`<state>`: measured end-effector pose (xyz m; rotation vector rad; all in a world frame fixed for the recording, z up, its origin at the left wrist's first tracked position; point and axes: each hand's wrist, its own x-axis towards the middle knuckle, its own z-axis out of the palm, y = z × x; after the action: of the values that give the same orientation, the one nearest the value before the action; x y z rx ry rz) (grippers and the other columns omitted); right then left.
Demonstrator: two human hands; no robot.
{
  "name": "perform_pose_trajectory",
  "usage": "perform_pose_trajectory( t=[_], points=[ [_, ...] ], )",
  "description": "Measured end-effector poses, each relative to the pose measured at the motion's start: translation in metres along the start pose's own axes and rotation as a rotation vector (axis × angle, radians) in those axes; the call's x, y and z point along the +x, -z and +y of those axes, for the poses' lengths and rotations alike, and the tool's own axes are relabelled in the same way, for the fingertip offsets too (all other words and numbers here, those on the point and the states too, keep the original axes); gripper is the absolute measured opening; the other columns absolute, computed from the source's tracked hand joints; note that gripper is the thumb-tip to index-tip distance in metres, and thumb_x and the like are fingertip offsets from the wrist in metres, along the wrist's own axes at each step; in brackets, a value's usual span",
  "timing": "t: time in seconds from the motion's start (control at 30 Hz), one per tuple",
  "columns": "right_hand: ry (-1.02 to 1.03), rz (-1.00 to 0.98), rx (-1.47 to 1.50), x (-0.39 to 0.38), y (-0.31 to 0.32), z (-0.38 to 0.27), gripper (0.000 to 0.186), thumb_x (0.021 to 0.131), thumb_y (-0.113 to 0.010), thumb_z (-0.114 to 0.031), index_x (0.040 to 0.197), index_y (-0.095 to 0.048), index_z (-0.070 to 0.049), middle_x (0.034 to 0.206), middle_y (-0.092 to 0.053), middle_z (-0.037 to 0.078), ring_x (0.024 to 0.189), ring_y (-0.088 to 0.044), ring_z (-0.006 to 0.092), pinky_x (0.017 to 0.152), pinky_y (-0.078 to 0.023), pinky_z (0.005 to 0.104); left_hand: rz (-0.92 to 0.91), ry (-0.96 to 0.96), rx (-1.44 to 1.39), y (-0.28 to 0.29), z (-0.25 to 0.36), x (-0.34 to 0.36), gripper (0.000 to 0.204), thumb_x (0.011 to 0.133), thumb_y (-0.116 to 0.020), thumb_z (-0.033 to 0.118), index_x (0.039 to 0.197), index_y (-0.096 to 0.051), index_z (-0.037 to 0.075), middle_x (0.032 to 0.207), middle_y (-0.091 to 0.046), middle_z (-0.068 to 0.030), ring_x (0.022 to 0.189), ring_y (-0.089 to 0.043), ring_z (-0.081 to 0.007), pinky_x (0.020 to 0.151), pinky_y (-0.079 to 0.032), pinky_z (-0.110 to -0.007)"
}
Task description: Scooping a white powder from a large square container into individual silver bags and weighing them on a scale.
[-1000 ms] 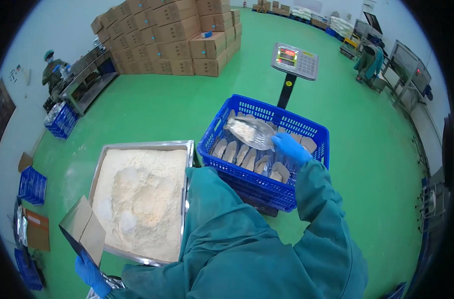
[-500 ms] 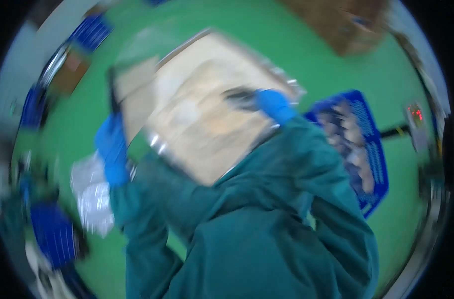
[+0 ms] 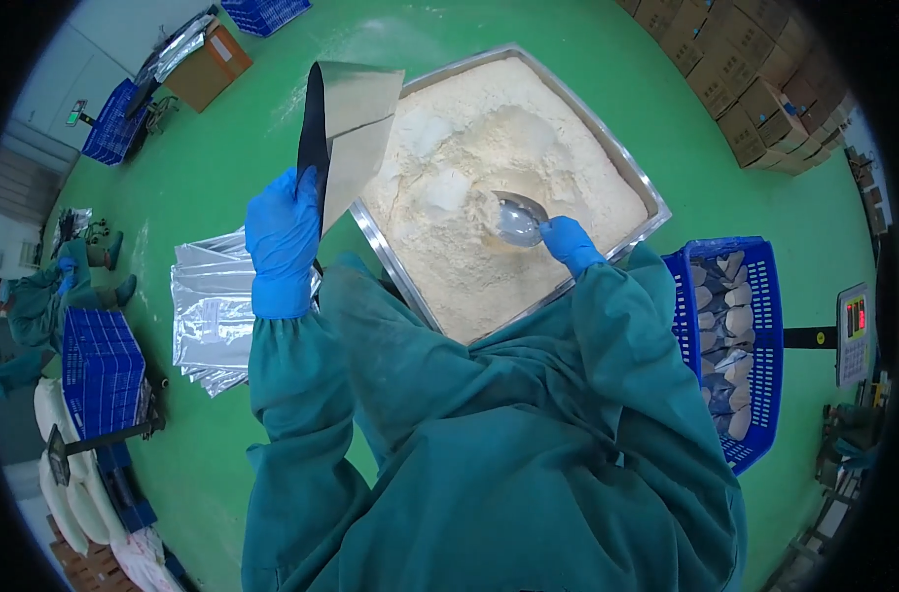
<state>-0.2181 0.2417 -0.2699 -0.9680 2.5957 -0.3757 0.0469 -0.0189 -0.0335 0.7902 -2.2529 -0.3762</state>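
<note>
A wide metal tray point(image 3: 656, 205) lies before me, heaped with pale cream powder point(image 3: 469, 286). My right hand point(image 3: 573, 245), in a blue glove, is closed on the handle of a metal scoop point(image 3: 520, 219), whose bowl rests in the powder near the tray's middle. My left hand point(image 3: 284, 237), also gloved in blue, grips the near edge of a silver foil bag point(image 3: 362, 128), dark along its left side. The bag stands upright at the tray's left edge, partly overlapping it. What is inside the bag is hidden.
Left of my forearm lies a stack of flat silver bags point(image 3: 213, 321). A blue crate point(image 3: 765, 355) of filled pouches is at right, beside a scale display point(image 3: 853, 331). Cardboard boxes point(image 3: 755, 74) stand far right. Another person point(image 3: 50, 296) sits at far left by a blue crate point(image 3: 104, 370).
The earlier frame is blurred. The scoop bowl now sits in the powder, slightly right and lower in view. The left hand still holds the foil bag, now a little further right.
</note>
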Motion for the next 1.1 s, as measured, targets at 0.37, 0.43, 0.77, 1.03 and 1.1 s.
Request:
perform_pose_trajectory(
  t=[0.37, 0.43, 0.77, 1.03, 1.1],
  points=[
    [-0.2, 0.125, 0.942, -0.094, 0.162, 0.058, 0.036, 0.081, -0.049, -0.031, 0.065, -0.054, 0.001, 0.054, -0.048, 0.003, 0.048, -0.043, 0.0111, 0.045, -0.035, 0.0253, 0.023, -0.071, -0.054, -0.004, 0.036, 0.007, 0.026, 0.081, -0.052, 0.024, 0.078, -0.058, -0.001, 0.072, -0.055, -0.0216, 0.065, -0.053, -0.0379, 0.056, -0.04, -0.041],
    [-0.104, 0.273, 0.893, -0.151, 0.193, 0.083, 0.037, 0.083, -0.047, -0.031, 0.064, -0.053, 0.0, 0.054, -0.046, 0.001, 0.049, -0.04, 0.0096, 0.045, -0.033, 0.0245, 0.006, -0.103, 0.059, -0.009, 0.034, 0.007, 0.03, 0.082, -0.051, 0.026, 0.08, -0.058, -0.003, 0.072, -0.055, -0.0227, 0.064, -0.053, -0.0377, 0.055, -0.04, -0.04],
    [-0.977, 0.435, 0.177, -0.519, 0.149, 0.191, 0.038, 0.079, -0.045, -0.031, 0.082, -0.059, 0.004, 0.075, -0.059, 0.022, 0.072, -0.058, 0.0321, 0.064, -0.045, 0.0394, -0.304, 0.006, 0.095, -0.027, 0.009, -0.002, 0.04, 0.087, -0.044, 0.032, 0.096, -0.056, -0.005, 0.08, -0.062, -0.0166, 0.068, -0.058, -0.0219, 0.062, -0.043, -0.034],
    [-1.246, 0.132, -0.102, -0.482, 0.093, 0.226, 0.027, 0.076, -0.046, -0.023, 0.084, -0.064, -0.005, 0.084, -0.06, 0.021, 0.079, -0.06, 0.0325, 0.068, -0.047, 0.0416, -0.281, -0.004, 0.012, -0.033, 0.028, 0.013, 0.043, 0.088, -0.043, 0.034, 0.099, -0.055, -0.006, 0.085, -0.062, -0.0167, 0.07, -0.056, -0.0214, 0.064, -0.043, -0.034],
    [-1.167, 0.096, -0.276, -0.466, 0.09, 0.23, 0.024, 0.075, -0.047, -0.02, 0.081, -0.064, -0.003, 0.082, -0.061, 0.019, 0.076, -0.06, 0.0325, 0.066, -0.048, 0.0414, -0.292, -0.008, -0.006, -0.031, 0.03, 0.01, 0.042, 0.088, -0.043, 0.033, 0.099, -0.055, -0.006, 0.085, -0.062, -0.0165, 0.07, -0.056, -0.0206, 0.064, -0.043, -0.034]
  ],
)
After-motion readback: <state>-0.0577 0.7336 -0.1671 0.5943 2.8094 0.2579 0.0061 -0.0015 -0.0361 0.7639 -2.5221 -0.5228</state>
